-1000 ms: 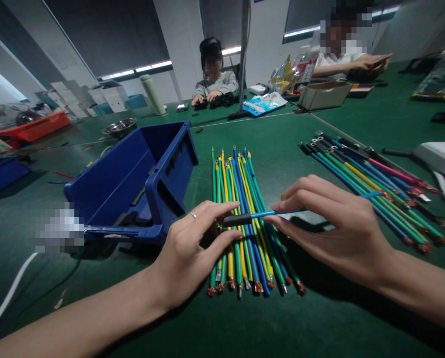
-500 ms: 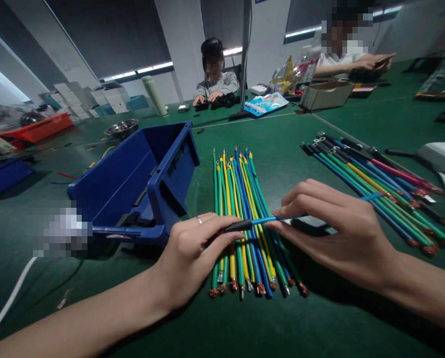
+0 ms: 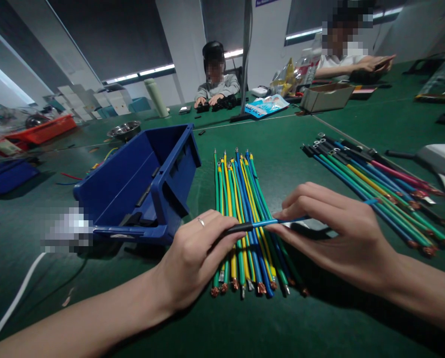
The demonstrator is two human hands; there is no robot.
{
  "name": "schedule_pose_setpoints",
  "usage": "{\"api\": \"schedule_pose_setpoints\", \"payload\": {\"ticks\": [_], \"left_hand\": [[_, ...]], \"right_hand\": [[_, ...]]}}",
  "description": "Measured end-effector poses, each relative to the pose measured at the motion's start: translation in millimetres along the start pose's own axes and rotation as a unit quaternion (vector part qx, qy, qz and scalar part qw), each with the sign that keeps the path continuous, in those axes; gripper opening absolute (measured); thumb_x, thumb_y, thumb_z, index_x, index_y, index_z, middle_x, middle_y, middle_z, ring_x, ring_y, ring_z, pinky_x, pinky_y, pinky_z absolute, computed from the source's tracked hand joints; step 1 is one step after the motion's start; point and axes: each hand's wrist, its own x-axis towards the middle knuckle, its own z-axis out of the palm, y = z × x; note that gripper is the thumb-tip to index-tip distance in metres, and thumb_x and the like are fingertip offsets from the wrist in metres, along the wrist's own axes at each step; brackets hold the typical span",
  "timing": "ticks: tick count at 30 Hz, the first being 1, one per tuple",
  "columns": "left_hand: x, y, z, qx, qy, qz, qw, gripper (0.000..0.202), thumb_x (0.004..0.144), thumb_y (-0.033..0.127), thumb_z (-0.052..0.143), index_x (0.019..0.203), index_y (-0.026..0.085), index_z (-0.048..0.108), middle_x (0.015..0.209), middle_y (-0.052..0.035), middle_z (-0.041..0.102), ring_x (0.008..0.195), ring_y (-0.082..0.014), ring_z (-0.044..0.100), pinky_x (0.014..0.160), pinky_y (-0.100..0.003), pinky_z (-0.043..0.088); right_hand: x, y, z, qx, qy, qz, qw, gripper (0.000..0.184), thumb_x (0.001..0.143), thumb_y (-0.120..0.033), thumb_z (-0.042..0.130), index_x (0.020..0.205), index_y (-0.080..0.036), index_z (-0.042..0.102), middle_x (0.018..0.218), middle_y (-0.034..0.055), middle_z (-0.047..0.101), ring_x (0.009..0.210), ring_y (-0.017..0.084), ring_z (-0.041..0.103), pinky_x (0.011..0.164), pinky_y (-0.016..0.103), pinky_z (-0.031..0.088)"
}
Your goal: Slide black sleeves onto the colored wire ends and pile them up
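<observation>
Blue wire (image 3: pixel 265 223), pinched in right grip (image 3: pixel 336 226), black sleeve (image 3: pixel 242 227) pinched in left grip (image 3: pixel 192 251), above other wires (image 3: pixel 245 199)

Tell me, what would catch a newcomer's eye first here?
Likely the row of green, yellow and blue wires in the middle of the green table. Over it, the left grip pinches a black sleeve, and the right grip holds the thin blue wire meeting it. A blue bin stands left of the row, and another batch of wires lies to the right.

Left hand (image 3: pixel 196 251): pinching a black sleeve (image 3: pixel 245 227)
Right hand (image 3: pixel 332 226): holding the blue wire (image 3: pixel 265 223) leading from it
Cables (image 3: pixel 245 199): side by side beneath
</observation>
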Motion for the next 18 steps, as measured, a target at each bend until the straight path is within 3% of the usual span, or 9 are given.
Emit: {"api": "schedule_pose_setpoints", "payload": {"ticks": [8, 14, 18], "left_hand": [[-0.5, -3.1, 1.6, 0.030, 0.003, 0.002, 1.000, 0.015, 0.098, 0.018, 0.055, 0.104, 0.007, 0.062, 0.086, -0.0063, 0.065, 0.077, -0.0154, 0.060, 0.070, -0.026, 0.048], [-2.6, -1.5, 0.9, 0.043, 0.010, -0.006, 0.999, 0.030, 0.095, 0.024, 0.063, 0.120, 0.011, 0.055, 0.105, -0.0067, 0.067, 0.095, -0.0155, 0.063, 0.086, -0.025, 0.049], [-2.4, -2.0, 2.2, 0.045, 0.014, 0.010, 0.999, 0.030, 0.093, 0.021, 0.065, 0.119, 0.010, 0.056, 0.100, -0.0050, 0.066, 0.093, -0.0149, 0.063, 0.085, -0.026, 0.049]], "right_hand": [[-1.2, 0.7, -0.5, 0.001, 0.003, -0.003, 1.000, 0.010, 0.085, -0.015, 0.065, 0.081, -0.017, 0.056, 0.078, 0.0030, 0.059, 0.070, 0.013, 0.054, 0.059, 0.027, 0.042], [-0.4, 0.9, -0.7, -0.005, -0.003, 0.005, 1.000, 0.009, 0.086, -0.016, 0.064, 0.080, -0.017, 0.057, 0.077, 0.0032, 0.059, 0.069, 0.014, 0.054, 0.058, 0.028, 0.042], [-1.0, 0.5, -1.0, -0.011, -0.008, -0.001, 1.000, 0.009, 0.086, -0.017, 0.064, 0.080, -0.017, 0.058, 0.076, 0.0030, 0.059, 0.068, 0.014, 0.053, 0.057, 0.028, 0.041]]}}
